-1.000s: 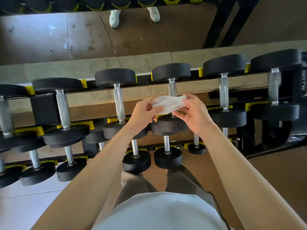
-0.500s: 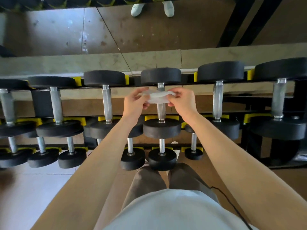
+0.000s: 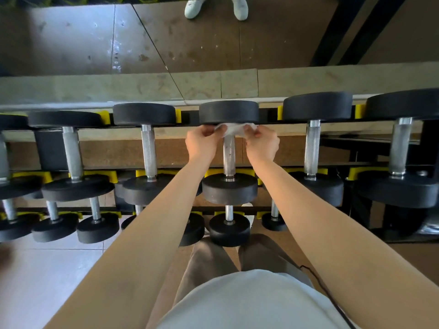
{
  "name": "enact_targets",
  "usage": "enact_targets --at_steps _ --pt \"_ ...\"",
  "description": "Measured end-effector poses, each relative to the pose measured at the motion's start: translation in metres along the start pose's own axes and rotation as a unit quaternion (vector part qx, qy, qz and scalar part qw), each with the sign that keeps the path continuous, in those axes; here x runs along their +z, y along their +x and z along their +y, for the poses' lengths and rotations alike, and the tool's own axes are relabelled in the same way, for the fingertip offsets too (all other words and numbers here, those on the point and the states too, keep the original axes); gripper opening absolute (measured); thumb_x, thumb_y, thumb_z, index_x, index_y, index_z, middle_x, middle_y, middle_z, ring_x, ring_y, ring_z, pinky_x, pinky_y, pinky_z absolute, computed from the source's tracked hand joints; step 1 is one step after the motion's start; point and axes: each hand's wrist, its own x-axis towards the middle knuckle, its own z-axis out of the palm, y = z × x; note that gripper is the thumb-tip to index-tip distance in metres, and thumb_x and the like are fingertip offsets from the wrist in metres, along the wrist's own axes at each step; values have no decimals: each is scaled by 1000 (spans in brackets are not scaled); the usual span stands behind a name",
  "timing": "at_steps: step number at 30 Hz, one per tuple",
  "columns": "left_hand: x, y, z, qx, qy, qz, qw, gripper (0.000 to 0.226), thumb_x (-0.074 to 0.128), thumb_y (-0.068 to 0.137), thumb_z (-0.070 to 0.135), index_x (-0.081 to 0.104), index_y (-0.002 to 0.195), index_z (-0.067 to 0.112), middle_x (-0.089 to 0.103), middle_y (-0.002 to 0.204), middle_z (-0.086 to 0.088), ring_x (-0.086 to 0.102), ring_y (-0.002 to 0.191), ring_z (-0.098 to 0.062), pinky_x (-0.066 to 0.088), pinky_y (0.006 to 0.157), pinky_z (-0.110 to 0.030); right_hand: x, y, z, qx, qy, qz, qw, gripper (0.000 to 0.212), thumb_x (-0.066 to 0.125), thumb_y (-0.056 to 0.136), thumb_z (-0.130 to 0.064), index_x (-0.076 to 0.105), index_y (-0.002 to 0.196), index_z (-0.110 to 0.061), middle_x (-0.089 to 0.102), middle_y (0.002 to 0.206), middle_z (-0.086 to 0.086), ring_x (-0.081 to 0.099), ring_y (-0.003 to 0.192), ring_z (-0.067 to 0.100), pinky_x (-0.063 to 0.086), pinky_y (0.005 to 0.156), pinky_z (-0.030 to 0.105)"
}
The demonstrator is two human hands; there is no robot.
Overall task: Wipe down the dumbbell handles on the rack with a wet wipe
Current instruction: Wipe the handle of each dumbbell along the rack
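A black rack (image 3: 47, 150) with yellow cradles (image 3: 105, 116) runs from left to right across the scene and carries rows of black dumbbells with knurled metal grips. The larger ones lie on the upper tier and smaller ones (image 3: 97, 227) on a lower tier nearer the person. The floor (image 3: 47, 281) at the near left is pale tile, and at the near right it is brown. Beyond the rack lies a pale ledge (image 3: 95, 89), then a scuffed brown panelled surface (image 3: 190, 43) where a pair of white shoes (image 3: 193, 8) shows at the far edge.

The wet wipe (image 3: 234, 129) is draped over the far end of the handle (image 3: 229, 155) of the centre dumbbell (image 3: 229, 188), just under its far head. The left hand (image 3: 202, 143) pinches the wipe's left end between curled fingers (image 3: 210, 131). The right hand (image 3: 262, 144) pinches its right end the same way, so the wipe is stretched between them across the bar.

Neighbouring dumbbells lie just to either side of the hands. Both forearms reach over the lower tier, hiding parts of it. Grey-brown trousers (image 3: 206, 264), a light shirt (image 3: 249, 300) and a thin black cable (image 3: 318, 281) fill the near edge.
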Motion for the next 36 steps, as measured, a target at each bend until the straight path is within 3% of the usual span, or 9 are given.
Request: enact_targets --at_steps 3,7,14,16,20,23,26,31,36 --pt "0 3 -6 -17 -14 21 1000 14 75 88 38 75 94 26 75 90 8 71 89 -12 59 90 -40 4 -1 -5 -13 -3 -30 999 24 62 97 -32 72 97 -10 71 89 4 66 79 13 56 75 27" --pt "-3 11 -9 -83 -50 48 994 27 75 89 39 77 105 18 75 97 2 71 94 -17 59 93 -42 7 -6 -10 -87 -1 -67 994 24 61 98 -28 70 93 -6 66 82 2 61 73 9 48 68 16" --pt "1 5 -3 -47 -25 -17 998 17 70 93 30 76 105 19 75 99 0 69 99 -21 57 95 -40 3 1 1 27 57 -19 998 18 62 97 -31 69 96 -14 66 87 -5 63 81 8 51 76 23" --pt "-4 5 -8 -55 18 -9 998 24 70 93 34 76 107 17 76 98 -4 71 97 -24 59 92 -40 4 -3 -3 2 59 -45 997 18 63 96 -29 70 98 -13 68 91 -2 64 85 10 52 80 24" --pt "-11 8 -15 -100 57 -16 993 22 71 93 34 76 104 16 75 97 -5 71 99 -26 58 93 -41 5 -10 -6 -100 3 -69 993 20 63 96 -29 66 87 -12 63 90 2 57 78 7 42 70 11" --pt "-12 6 -14 -70 46 -40 996 22 70 93 35 76 104 17 72 90 -2 69 91 -23 59 90 -39 -2 -8 5 -63 6 -61 996 21 59 98 -34 65 93 -14 63 94 1 59 83 10 47 75 19" --pt "-16 3 -16 -33 38 -64 997 18 68 95 34 74 102 19 69 84 2 63 80 -16 57 84 -36 -8 -8 13 -13 37 -49 998 24 58 99 -35 61 86 -15 58 80 -5 55 75 6 44 72 21" --pt "-22 3 -29 -64 95 -19 993 24 67 95 36 74 110 18 72 97 -2 65 89 -18 57 91 -36 -4 -24 7 -40 33 -133 990 23 61 97 -27 66 90 -6 66 81 5 62 76 13 49 70 22" --pt "-28 -9 -29 -13 91 -116 989 21 69 95 31 73 106 14 69 94 3 63 85 -13 53 75 -25 -21 -21 21 -15 49 -100 994 27 59 99 -29 63 83 -7 59 74 0 55 68 8 43 66 20"
